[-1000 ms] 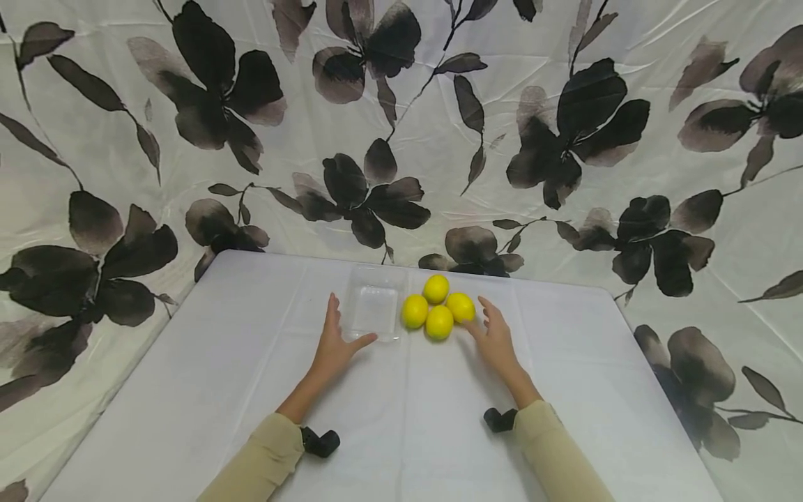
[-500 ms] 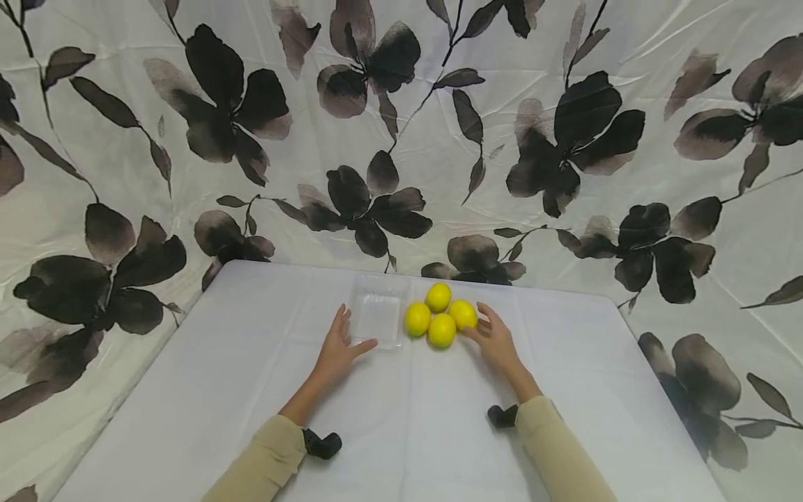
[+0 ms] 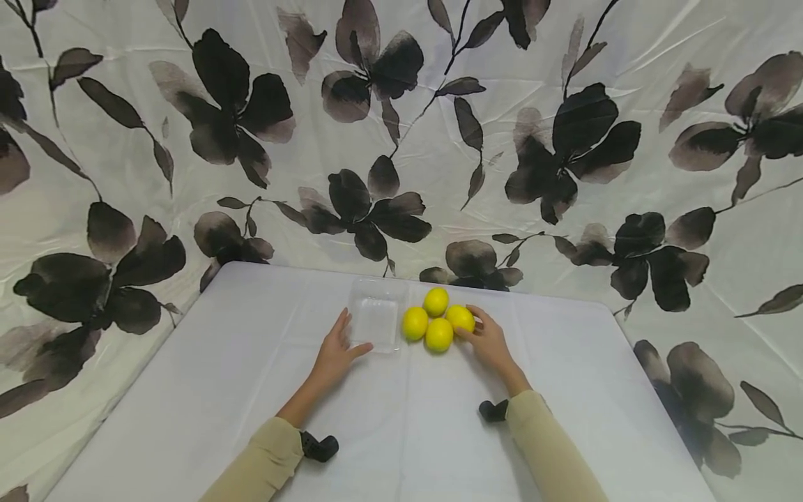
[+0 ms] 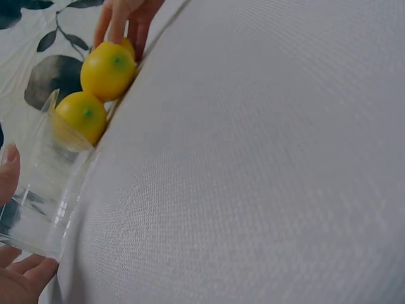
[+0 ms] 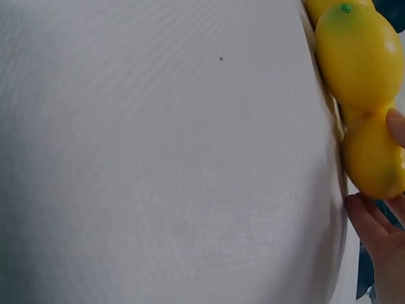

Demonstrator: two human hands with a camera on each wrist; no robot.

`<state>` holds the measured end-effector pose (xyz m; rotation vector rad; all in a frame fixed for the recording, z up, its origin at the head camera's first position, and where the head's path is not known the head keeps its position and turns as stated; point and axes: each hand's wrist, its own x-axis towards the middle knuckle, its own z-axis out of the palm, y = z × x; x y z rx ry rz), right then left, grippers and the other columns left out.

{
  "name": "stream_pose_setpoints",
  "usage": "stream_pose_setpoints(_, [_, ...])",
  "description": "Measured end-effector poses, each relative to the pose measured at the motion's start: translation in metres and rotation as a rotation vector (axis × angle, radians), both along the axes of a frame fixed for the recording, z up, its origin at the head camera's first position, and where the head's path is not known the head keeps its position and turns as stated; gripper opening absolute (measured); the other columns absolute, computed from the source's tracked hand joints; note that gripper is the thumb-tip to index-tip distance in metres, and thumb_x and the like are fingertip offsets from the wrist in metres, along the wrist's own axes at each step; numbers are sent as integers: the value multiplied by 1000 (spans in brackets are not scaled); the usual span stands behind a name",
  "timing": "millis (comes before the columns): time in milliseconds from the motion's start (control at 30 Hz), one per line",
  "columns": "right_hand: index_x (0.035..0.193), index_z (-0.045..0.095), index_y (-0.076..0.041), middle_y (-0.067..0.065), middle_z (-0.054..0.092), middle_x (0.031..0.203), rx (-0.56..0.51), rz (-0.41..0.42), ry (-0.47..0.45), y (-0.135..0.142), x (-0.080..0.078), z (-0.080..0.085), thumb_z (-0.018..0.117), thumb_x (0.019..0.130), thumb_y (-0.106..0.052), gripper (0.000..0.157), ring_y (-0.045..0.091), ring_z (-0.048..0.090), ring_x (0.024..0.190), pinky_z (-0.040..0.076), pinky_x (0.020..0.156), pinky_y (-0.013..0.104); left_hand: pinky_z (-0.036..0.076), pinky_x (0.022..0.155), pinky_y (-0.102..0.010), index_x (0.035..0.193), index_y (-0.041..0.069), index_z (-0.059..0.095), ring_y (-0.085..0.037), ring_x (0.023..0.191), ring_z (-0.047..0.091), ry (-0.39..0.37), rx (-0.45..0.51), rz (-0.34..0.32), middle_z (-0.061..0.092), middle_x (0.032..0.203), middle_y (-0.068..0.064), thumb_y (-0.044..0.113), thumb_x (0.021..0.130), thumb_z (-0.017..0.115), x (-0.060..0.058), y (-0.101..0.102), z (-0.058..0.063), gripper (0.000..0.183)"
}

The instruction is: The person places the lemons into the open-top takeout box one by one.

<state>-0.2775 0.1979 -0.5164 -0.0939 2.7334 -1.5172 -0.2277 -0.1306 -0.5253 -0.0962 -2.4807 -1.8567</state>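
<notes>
In the head view my left hand [image 3: 335,354] lies along the left side of a clear plastic container [image 3: 376,321], thumb spread toward its front edge. Its fingers [image 4: 28,275] are right at the container wall in the left wrist view. My right hand [image 3: 492,344] has thumb and fingers around the rightmost yellow lemon [image 3: 461,318]. In the right wrist view, that lemon [image 5: 374,158] sits between the thumb and the fingers. More lemons are bunched beside it: a front one [image 3: 438,335], a left one [image 3: 415,323] and a back one [image 3: 436,301].
A white cloth covers the table [image 3: 401,432]. Behind its far edge hangs a white curtain [image 3: 464,42] with dark flowers. Each sleeved forearm carries a black wrist device, one on the left [image 3: 320,447] and one on the right [image 3: 493,411].
My right hand has moved in to the rightmost lemon and its thumb and fingers have closed around it. The left hand has come slightly nearer the container's side. The head view has shifted a little.
</notes>
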Motion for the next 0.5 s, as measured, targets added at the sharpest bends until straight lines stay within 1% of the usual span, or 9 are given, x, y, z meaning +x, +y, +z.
stream_pose_setpoints(233, [138, 43, -18, 9, 42, 142, 34, -28, -25, 0, -4, -2, 68, 86, -31, 60, 33, 49, 122, 43, 100, 45, 29, 109, -45, 150, 9, 12, -37, 136, 26, 18, 12, -3, 22, 153, -15, 17, 79, 76, 1, 0, -5, 96])
stream_pose_setpoints(400, [138, 44, -16, 12, 43, 142, 52, -33, -39, -2, -6, 0, 65, 88, -34, 58, 34, 50, 120, 44, 99, 45, 29, 110, -44, 151, 13, 12, -35, 137, 26, 18, 33, -4, 22, 153, -12, 19, 79, 76, 0, -4, -9, 97])
stream_pose_setpoints(500, [138, 44, -17, 12, 43, 142, 64, -43, -40, -2, -8, 1, 64, 88, -35, 57, 33, 51, 120, 44, 99, 44, 29, 109, -44, 151, 15, 11, -35, 137, 26, 13, 25, -4, 22, 153, -11, 22, 79, 76, 1, -5, -9, 97])
